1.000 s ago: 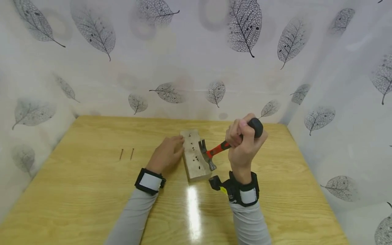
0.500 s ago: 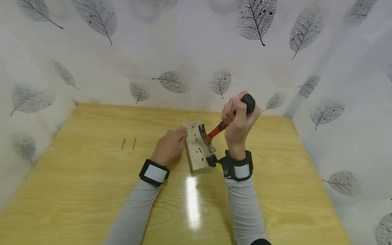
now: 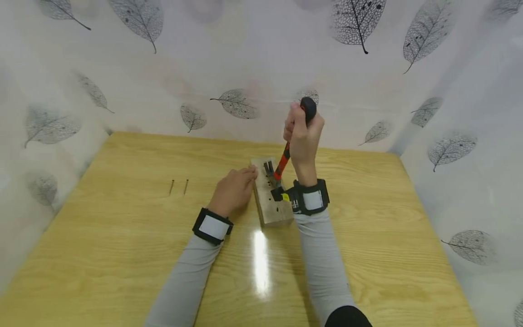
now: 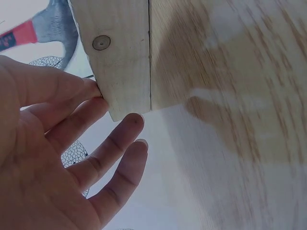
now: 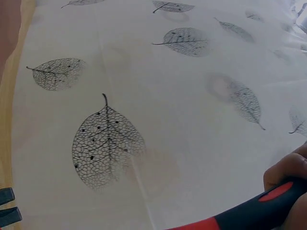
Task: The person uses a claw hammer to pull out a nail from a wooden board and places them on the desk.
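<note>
My right hand (image 3: 304, 141) grips the black-and-red handle of a claw hammer (image 3: 283, 163). The handle rises steeply, and the claw lies close over the far part of a pale wooden block (image 3: 271, 213). In the left wrist view the hammer head (image 4: 55, 24) overlaps the block's edge; the right wrist view shows the handle (image 5: 249, 215) in the fist. My left hand (image 3: 233, 190) touches the block's far left edge with its fingertips, the other fingers loosely extended, as the left wrist view shows. Several dark spots mark the block's top. My right wrist camera hides part of the hammer head.
Two nails, a left one (image 3: 171, 186) and a right one (image 3: 186, 186), lie on the wooden table (image 3: 135, 236) left of my left hand. A pale leaf-printed curtain (image 3: 253, 59) stands behind the table and along its sides.
My right hand has risen and moved left, swinging the hammer handle steeper. The hammer head now sits farther over the block. My left hand stays at the block's edge. The view has shifted slightly.
</note>
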`<act>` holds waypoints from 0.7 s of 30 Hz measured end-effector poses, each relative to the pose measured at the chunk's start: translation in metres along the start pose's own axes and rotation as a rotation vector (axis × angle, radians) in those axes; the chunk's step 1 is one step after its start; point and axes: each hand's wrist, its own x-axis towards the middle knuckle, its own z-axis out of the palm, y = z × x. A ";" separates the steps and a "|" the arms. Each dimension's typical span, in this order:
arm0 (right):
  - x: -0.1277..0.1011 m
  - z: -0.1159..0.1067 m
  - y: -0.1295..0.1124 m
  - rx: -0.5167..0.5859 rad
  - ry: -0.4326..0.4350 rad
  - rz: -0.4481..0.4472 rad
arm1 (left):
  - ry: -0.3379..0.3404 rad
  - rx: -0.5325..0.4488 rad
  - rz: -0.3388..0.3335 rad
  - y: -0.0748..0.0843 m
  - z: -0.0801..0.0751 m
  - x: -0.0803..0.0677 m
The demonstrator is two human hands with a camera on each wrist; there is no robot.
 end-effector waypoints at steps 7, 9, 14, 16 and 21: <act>0.028 0.021 0.022 -0.156 -0.049 0.236 | 0.015 0.022 -0.018 -0.004 -0.004 -0.003; 0.033 0.027 0.028 -0.193 -0.048 0.270 | 0.021 0.027 -0.024 -0.006 -0.006 -0.004; 0.044 0.040 0.043 -0.253 -0.067 0.324 | 0.034 0.028 -0.045 -0.009 -0.011 -0.009; 0.048 0.045 0.051 -0.272 -0.078 0.338 | 0.039 0.024 -0.055 -0.011 -0.014 -0.010; 0.057 0.059 0.068 -0.317 -0.101 0.353 | 0.049 0.027 -0.074 -0.015 -0.019 -0.012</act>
